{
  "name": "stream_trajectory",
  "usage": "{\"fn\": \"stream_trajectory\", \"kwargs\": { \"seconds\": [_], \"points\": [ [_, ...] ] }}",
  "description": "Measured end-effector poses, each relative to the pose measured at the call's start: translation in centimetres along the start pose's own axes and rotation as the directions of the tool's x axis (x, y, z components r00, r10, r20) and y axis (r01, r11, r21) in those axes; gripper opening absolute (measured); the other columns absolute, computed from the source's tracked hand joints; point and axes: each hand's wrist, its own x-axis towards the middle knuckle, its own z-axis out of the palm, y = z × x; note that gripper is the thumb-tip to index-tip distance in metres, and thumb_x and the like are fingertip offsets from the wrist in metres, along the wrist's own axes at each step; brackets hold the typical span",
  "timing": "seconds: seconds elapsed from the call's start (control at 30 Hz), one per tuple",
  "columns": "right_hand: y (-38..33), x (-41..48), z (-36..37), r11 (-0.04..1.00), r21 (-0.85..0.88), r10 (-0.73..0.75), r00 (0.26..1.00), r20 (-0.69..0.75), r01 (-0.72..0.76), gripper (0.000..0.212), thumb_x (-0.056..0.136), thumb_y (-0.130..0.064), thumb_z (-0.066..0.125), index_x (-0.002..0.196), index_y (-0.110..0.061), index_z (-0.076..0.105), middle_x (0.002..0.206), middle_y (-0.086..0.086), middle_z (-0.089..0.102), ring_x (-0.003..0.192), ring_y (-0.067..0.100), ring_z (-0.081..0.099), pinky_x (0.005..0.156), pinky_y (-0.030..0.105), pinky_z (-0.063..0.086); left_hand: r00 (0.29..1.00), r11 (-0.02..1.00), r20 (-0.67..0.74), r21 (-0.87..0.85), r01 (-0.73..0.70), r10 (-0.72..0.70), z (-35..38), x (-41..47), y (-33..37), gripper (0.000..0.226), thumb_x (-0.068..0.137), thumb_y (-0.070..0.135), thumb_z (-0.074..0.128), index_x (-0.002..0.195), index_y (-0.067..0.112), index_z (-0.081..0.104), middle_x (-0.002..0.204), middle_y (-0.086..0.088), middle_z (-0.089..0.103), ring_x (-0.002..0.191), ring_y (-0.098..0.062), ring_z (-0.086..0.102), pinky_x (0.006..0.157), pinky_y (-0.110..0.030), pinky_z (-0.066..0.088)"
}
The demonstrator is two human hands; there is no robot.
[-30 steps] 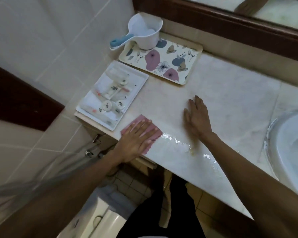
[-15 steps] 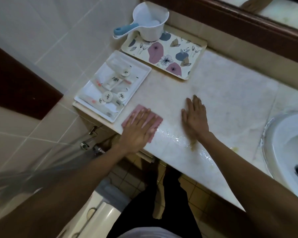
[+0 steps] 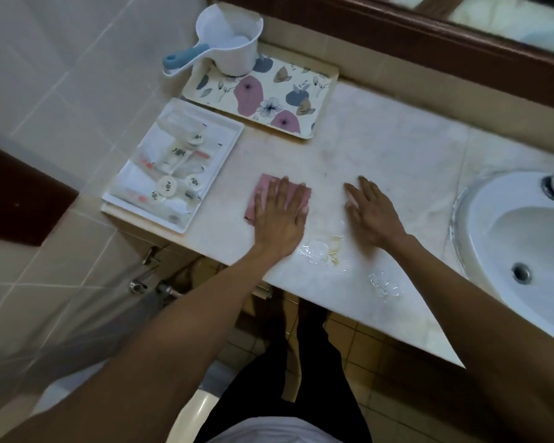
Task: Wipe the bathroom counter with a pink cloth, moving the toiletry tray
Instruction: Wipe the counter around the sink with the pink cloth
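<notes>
On the marble counter [image 3: 397, 148], we press the pink cloth [image 3: 264, 193] flat under our spread left hand [image 3: 279, 212]; our right hand [image 3: 370, 215] rests open beside it. Just left, the toiletry tray [image 3: 227, 135] looks light and rigid; we judge its rims the best hold, its loose bottles liable to slide

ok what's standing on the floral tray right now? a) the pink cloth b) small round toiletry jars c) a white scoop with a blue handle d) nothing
c: the white scoop with a blue handle stands on the far corner of the floral tray; the pink cloth lies flat on the counter under the left hand.
</notes>
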Motion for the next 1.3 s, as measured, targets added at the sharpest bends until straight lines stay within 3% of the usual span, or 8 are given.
{"fn": "stream_trajectory", "kwargs": {
  "seconds": [0.23, 0.5, 0.63, 0.77, 0.87, 0.97, 1.07, 1.3],
  "points": [
    [0.5, -1.6, 1.0, 0.998, 0.013, 0.067, 0.998, 0.000, -0.067, 0.058, 0.101, -0.043, 0.022, 0.154, -0.019, 0.026, 0.163, 0.014, 0.015, 0.149, 0.035, 0.016, 0.116, 0.051, 0.020, 0.764, 0.765, 0.215, 0.096, -0.637, 0.609, -0.6, -4.9, -5.1, 0.052, 0.108, 0.048, 0.024, 0.159, 0.040, 0.021, 0.171, 0.005, 0.010, 0.158, -0.016, 0.000, 0.127, -0.046, 0.001],
    [1.4, -3.4, 0.7, 0.998, 0.044, 0.043, 0.999, 0.014, -0.044, 0.054, 0.104, -0.035, 0.038, 0.152, -0.014, 0.030, 0.162, 0.014, 0.016, 0.150, 0.032, 0.016, 0.118, 0.047, 0.019, 0.999, 0.999, -0.016, 0.027, 0.040, -0.040, 0.3, 1.5, 1.1, 0.055, 0.106, 0.045, 0.021, 0.160, 0.033, 0.023, 0.169, -0.005, 0.017, 0.158, -0.026, 0.009, 0.125, -0.052, -0.003],
    [2.9, -5.7, -0.2, 0.993, 0.104, 0.064, 0.995, -0.078, -0.056, 0.051, 0.102, -0.032, 0.042, 0.145, -0.005, 0.042, 0.158, 0.021, 0.025, 0.145, 0.035, 0.028, 0.117, 0.045, 0.028, 0.960, 0.964, 0.106, 0.035, -0.264, 0.259, 2.5, -2.7, 5.6, 0.054, 0.107, 0.044, 0.021, 0.160, 0.033, 0.023, 0.170, -0.005, 0.015, 0.158, -0.024, 0.005, 0.125, -0.057, 0.006],
    [6.5, -9.2, -0.6, 0.979, 0.110, 0.192, 0.964, -0.183, -0.174, 0.051, 0.102, -0.033, 0.038, 0.142, -0.003, 0.045, 0.157, 0.022, 0.028, 0.143, 0.036, 0.031, 0.116, 0.047, 0.029, 0.705, 0.731, 0.289, 0.028, -0.682, 0.648, 0.3, -5.1, 0.2, 0.052, 0.110, 0.047, 0.020, 0.160, 0.042, 0.008, 0.171, 0.004, -0.004, 0.158, -0.017, -0.010, 0.127, -0.047, -0.006],
    [9.6, -11.6, -0.9, 0.962, 0.035, 0.273, 0.938, -0.213, -0.272, 0.058, 0.099, -0.038, 0.030, 0.139, 0.000, 0.046, 0.153, 0.027, 0.031, 0.137, 0.042, 0.036, 0.110, 0.052, 0.033, 0.760, 0.778, 0.278, 0.066, -0.625, 0.587, -1.1, -2.2, -2.6, 0.051, 0.110, 0.046, 0.020, 0.159, 0.046, 0.008, 0.171, 0.005, -0.001, 0.158, -0.017, -0.009, 0.127, -0.050, -0.002],
    [12.6, -13.6, -1.5, 0.928, 0.005, 0.361, 0.899, -0.246, -0.372, 0.055, 0.099, -0.038, 0.031, 0.141, -0.002, 0.040, 0.152, 0.029, 0.029, 0.137, 0.044, 0.033, 0.105, 0.053, 0.034, 0.948, 0.943, 0.114, 0.122, -0.310, 0.297, 0.7, -0.6, 1.1, 0.050, 0.108, 0.044, 0.020, 0.158, 0.046, 0.018, 0.170, -0.001, 0.017, 0.158, -0.025, 0.009, 0.124, -0.059, 0.008],
    [15.1, -15.6, -1.5, 0.920, 0.027, 0.384, 0.884, -0.267, -0.391, 0.051, 0.101, -0.036, 0.036, 0.143, -0.008, 0.032, 0.151, 0.029, 0.028, 0.135, 0.044, 0.032, 0.104, 0.055, 0.035, 1.000, 0.999, 0.009, 0.051, -0.006, 0.006, 3.1, -1.6, 8.0, 0.056, 0.105, 0.045, 0.019, 0.160, 0.035, 0.019, 0.170, -0.005, 0.016, 0.158, -0.028, 0.008, 0.124, -0.055, -0.001],
    [16.9, -19.7, -1.4, 0.898, 0.087, 0.439, 0.874, -0.208, -0.431, 0.055, 0.103, -0.044, 0.032, 0.144, -0.008, 0.033, 0.134, 0.020, 0.050, 0.110, 0.042, 0.053, 0.089, 0.050, 0.042, 0.866, 0.865, 0.144, 0.090, -0.494, 0.480, 6.4, -10.7, 13.5, 0.052, 0.108, 0.044, 0.020, 0.160, 0.040, 0.015, 0.171, -0.002, 0.007, 0.159, -0.024, 0.000, 0.126, -0.052, 0.001]
  ]
}}
